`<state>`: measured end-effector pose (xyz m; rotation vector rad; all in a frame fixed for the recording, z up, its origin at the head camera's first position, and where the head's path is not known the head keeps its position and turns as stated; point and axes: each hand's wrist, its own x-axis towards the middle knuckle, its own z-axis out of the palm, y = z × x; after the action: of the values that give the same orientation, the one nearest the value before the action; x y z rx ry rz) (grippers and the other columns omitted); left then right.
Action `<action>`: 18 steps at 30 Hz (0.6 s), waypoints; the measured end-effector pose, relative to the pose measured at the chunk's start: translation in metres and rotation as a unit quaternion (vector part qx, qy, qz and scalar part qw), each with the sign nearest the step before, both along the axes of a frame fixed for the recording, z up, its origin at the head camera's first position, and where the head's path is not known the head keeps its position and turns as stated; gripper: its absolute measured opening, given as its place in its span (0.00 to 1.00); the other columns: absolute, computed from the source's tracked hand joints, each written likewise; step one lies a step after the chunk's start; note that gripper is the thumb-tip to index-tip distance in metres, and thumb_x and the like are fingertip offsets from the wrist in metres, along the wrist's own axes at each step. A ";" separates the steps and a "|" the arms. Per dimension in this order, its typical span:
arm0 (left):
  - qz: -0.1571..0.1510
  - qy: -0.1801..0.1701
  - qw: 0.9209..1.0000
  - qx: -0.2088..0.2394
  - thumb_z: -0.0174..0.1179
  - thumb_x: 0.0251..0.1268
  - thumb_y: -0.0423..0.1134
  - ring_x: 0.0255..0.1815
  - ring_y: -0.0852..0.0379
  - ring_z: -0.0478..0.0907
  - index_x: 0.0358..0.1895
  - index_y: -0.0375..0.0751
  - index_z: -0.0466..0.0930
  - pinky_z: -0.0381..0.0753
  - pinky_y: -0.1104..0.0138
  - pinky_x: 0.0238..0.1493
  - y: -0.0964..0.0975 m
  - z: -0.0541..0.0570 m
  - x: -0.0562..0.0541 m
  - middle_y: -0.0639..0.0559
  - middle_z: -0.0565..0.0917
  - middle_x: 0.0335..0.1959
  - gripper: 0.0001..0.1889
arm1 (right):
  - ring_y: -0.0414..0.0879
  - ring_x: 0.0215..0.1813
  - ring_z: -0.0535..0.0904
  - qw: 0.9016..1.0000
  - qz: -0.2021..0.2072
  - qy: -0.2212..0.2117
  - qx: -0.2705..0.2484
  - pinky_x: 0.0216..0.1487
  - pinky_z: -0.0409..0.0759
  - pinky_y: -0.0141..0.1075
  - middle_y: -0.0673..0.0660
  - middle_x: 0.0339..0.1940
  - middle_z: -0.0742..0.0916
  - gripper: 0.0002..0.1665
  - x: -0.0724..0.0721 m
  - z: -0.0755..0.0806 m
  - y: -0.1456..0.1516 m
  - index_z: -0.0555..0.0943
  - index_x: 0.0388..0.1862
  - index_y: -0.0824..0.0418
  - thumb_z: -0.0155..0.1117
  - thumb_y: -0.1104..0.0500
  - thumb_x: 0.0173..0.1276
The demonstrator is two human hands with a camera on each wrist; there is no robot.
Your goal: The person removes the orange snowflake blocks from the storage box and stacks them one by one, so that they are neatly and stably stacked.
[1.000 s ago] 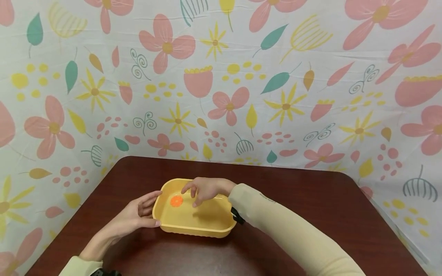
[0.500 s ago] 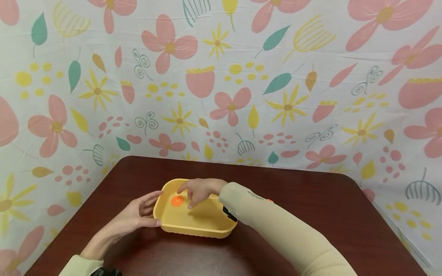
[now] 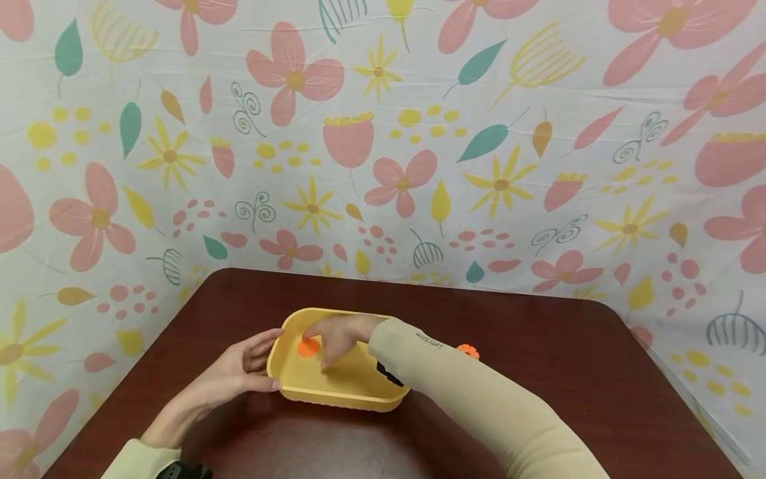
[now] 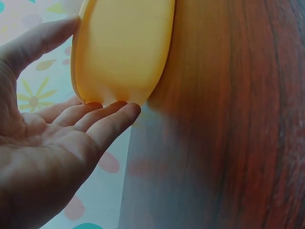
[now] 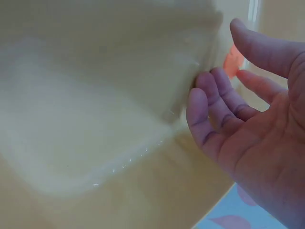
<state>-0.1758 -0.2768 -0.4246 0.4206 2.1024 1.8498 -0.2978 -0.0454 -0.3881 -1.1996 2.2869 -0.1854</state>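
Note:
A yellow rectangular tray (image 3: 335, 401) with rounded corners stands on the table. At its left end my left hand (image 3: 236, 369) touches the wall, thumb by the near corner and fingers towards the far one. The left wrist view shows those fingers mostly straight, tips against the tray's end (image 4: 119, 52). My right hand (image 3: 340, 336) reaches down inside the tray. Its index finger is right at a flat orange piece with a scalloped edge (image 3: 308, 348), the thumb apart from it. In the right wrist view, the other fingers bend loosely beside the orange piece (image 5: 232, 61).
Another scalloped orange piece (image 3: 469, 350) lies on the table right of the tray, partly hidden by my right sleeve (image 3: 455, 382). The dark red-brown table (image 3: 556, 372) has rounded far corners. A flower-printed cloth (image 3: 395, 253) hangs behind it.
My right hand has moved left and lower in the tray, closer to the orange piece. The second orange piece has come into view behind the sleeve. My left hand stays at the tray's end.

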 end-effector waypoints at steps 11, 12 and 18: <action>0.002 -0.006 1.000 0.006 0.72 0.65 0.28 0.76 0.27 0.63 0.84 0.28 0.46 0.83 0.60 0.59 0.000 -0.001 0.000 0.25 0.54 0.82 0.51 | 0.39 0.35 0.78 0.998 0.004 -0.043 -0.055 0.38 0.76 0.28 0.50 0.33 0.84 0.24 -0.005 -0.006 0.009 0.85 0.55 0.59 0.81 0.67 0.60; 0.002 -0.005 1.000 0.008 0.71 0.65 0.28 0.76 0.27 0.63 0.84 0.28 0.46 0.83 0.60 0.58 0.000 -0.001 -0.001 0.25 0.54 0.82 0.51 | 0.39 0.35 0.77 0.997 0.001 -0.045 -0.059 0.38 0.76 0.28 0.51 0.33 0.84 0.24 -0.005 -0.007 0.010 0.85 0.54 0.59 0.81 0.67 0.59; 0.003 -0.001 1.000 0.005 0.72 0.65 0.28 0.77 0.27 0.62 0.84 0.28 0.46 0.82 0.62 0.59 0.000 -0.001 0.000 0.26 0.54 0.82 0.51 | 0.38 0.32 0.75 0.998 -0.005 -0.030 -0.051 0.34 0.74 0.27 0.51 0.30 0.83 0.22 0.003 -0.003 0.012 0.85 0.48 0.60 0.85 0.66 0.56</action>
<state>-0.1758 -0.2771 -0.4260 0.4147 2.0953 1.8649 -0.2950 -0.0333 -0.3913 -1.2173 2.2548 -0.3401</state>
